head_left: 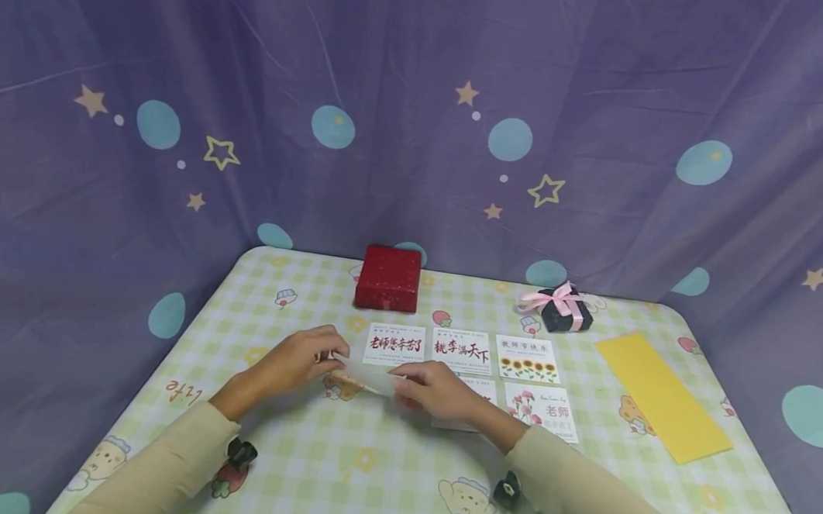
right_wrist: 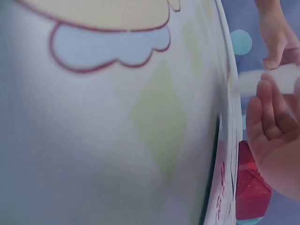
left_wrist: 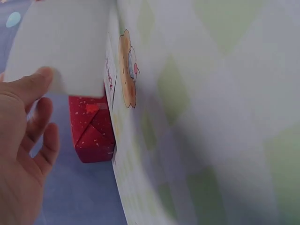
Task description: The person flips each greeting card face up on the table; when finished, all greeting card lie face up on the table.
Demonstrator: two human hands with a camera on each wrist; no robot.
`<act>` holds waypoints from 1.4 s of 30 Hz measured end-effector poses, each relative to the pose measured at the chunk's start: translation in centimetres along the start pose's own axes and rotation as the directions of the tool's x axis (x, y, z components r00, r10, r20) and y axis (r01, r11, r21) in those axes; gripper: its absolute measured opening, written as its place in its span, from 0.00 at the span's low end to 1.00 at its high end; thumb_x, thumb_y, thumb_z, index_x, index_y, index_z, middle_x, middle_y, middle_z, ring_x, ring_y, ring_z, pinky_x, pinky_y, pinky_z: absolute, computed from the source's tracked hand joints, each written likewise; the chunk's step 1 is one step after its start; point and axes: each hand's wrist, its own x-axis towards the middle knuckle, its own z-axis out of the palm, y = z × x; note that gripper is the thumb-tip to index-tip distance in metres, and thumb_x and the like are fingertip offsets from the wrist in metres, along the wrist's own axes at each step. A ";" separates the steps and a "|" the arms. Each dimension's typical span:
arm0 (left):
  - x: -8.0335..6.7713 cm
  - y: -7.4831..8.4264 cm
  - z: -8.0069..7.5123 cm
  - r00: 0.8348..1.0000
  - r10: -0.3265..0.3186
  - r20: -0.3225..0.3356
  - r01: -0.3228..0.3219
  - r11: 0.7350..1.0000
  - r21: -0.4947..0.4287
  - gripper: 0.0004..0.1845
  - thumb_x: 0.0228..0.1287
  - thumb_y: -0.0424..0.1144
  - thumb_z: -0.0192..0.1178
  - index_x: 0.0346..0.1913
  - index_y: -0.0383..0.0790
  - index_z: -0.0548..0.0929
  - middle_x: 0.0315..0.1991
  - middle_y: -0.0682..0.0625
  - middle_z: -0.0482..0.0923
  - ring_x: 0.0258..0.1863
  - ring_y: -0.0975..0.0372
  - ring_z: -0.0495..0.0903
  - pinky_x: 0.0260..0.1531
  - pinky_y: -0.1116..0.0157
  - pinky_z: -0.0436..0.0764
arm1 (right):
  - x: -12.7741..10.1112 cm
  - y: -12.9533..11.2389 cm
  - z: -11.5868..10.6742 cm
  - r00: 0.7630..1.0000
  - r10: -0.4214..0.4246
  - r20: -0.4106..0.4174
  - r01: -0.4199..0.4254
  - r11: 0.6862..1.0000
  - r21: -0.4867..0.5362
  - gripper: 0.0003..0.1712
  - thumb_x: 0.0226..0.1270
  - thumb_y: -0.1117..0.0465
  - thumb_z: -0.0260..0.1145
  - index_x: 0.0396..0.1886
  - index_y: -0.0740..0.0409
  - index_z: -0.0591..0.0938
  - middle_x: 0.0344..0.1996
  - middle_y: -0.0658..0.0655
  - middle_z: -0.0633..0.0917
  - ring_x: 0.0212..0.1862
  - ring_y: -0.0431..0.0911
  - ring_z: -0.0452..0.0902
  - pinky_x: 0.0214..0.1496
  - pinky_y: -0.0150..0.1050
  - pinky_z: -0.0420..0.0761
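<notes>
Both hands, left hand [head_left: 292,363] and right hand [head_left: 435,390], pinch a translucent white sheet [head_left: 366,376] just above the table [head_left: 316,469], before the cards [head_left: 461,350]. Only the head view shows both grips; left wrist view shows just a thumb on the sheet, the red box [left_wrist: 92,131] behind.

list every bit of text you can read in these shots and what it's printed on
"老师您辛苦了": left card of the back row.
"桃李满天下": middle card.
"教师节快乐": sunflower card.
"老师": flower card; its smaller lines are too small to read.
"Lite", seen upside down: tablecloth.
Card under the right hand: hidden.
</notes>
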 end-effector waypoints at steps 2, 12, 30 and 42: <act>0.0 0.0 0.2 0.998 0.034 -0.045 -0.034 0.999 0.005 0.14 0.54 0.28 0.75 0.37 0.50 0.85 0.36 0.59 0.80 0.32 0.72 0.76 0.32 0.75 0.77 | 0.0 0.3 -0.1 0.999 -0.002 -0.035 0.003 0.999 0.032 0.18 0.79 0.52 0.59 0.59 0.51 0.85 0.35 0.55 0.91 0.31 0.40 0.83 0.36 0.32 0.82; 0.4 0.4 0.4 1.000 -0.008 -0.020 0.007 0.998 -0.059 0.18 0.53 0.23 0.68 0.36 0.54 0.90 0.31 0.62 0.79 0.26 0.74 0.69 0.27 0.76 0.72 | -0.4 0.4 -1.2 0.996 0.008 -0.086 0.012 0.974 0.227 0.20 0.73 0.66 0.56 0.60 0.59 0.84 0.45 0.67 0.89 0.44 0.61 0.87 0.47 0.43 0.86; -0.2 1.3 1.6 0.945 -0.068 0.320 0.108 0.988 -0.106 0.26 0.58 0.48 0.74 0.60 0.51 0.85 0.40 0.61 0.83 0.35 0.74 0.81 0.40 0.70 0.82 | -1.4 1.6 -2.7 0.996 0.081 0.035 -0.077 0.991 -0.114 0.40 0.69 0.53 0.69 0.79 0.46 0.65 0.23 0.50 0.86 0.21 0.34 0.69 0.29 0.31 0.74; -0.8 1.4 2.2 0.897 -0.093 0.433 0.119 0.992 -0.035 0.24 0.61 0.51 0.71 0.61 0.54 0.85 0.41 0.65 0.80 0.37 0.73 0.75 0.44 0.69 0.79 | -1.0 1.5 -1.9 0.988 0.098 0.118 -0.072 0.976 -0.207 0.37 0.70 0.53 0.68 0.76 0.49 0.69 0.19 0.42 0.84 0.20 0.34 0.71 0.32 0.30 0.75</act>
